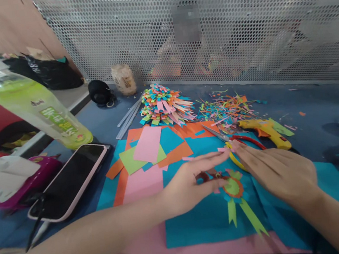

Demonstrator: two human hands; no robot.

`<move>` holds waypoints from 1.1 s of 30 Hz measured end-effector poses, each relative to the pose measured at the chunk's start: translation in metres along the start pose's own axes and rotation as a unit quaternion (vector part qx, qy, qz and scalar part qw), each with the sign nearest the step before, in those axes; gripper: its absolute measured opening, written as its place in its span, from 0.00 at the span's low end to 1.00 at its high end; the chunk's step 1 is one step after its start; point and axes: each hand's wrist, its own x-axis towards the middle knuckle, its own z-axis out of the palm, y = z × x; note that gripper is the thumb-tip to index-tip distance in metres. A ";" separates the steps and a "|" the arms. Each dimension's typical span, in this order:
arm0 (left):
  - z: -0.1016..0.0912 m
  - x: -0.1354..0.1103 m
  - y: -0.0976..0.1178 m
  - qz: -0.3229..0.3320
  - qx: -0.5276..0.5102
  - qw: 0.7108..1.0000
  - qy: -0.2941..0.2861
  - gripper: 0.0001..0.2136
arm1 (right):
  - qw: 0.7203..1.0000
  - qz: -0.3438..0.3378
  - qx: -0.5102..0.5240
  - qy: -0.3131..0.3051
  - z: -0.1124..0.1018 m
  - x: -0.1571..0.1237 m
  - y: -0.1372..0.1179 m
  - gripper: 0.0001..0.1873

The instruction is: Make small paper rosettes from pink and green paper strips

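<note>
My left hand [189, 182] is closed, its thumb at the edge of a small paper rosette [233, 186] with a green centre, an orange ring and two green ribbon tails. The left index finger reaches toward a small pink paper strip [221, 149]. At that strip's other end, the fingertips of my right hand [283, 170] are pressed together. Just behind the fingertips lie scissors [246, 139] with red and yellow handles, partly covered by the right hand. Beneath both hands is a large blue paper sheet [194, 223].
Paper cut pieces [148, 144] lie left of the hands. Behind are a pile of fringed rosettes [166, 104], paper scraps [226, 109], clear glue sticks [129, 117] and a yellow glue gun [266, 131]. A phone [70, 181] and a drink bottle [35, 103] stand left; a perforated metal screen [132, 32] closes the back.
</note>
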 end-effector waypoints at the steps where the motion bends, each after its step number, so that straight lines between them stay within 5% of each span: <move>1: 0.000 0.000 0.000 -0.003 -0.001 1.000 -0.001 0.24 | 1.000 0.003 0.009 0.003 -0.001 0.001 0.000 0.23; 12: 0.003 -0.002 0.001 0.000 -0.021 1.000 -0.009 0.25 | 1.000 -0.005 -0.010 0.002 0.003 0.002 -0.003 0.27; 16: 0.002 -0.001 0.001 0.002 -0.027 1.000 -0.004 0.25 | 0.982 0.155 0.104 -0.002 0.011 0.009 -0.009 0.22; 20: 0.001 0.000 0.003 -0.002 -0.003 1.000 0.001 0.25 | 0.856 0.320 0.401 -0.060 0.015 0.019 -0.010 0.14; 23: -0.001 0.000 0.003 -0.005 -0.002 1.000 -0.012 0.25 | 0.766 0.396 0.501 -0.071 0.016 0.026 -0.009 0.11; 33: -0.002 0.001 0.001 0.046 0.100 0.994 -0.015 0.25 | 0.634 0.426 0.641 -0.073 0.023 0.018 -0.004 0.09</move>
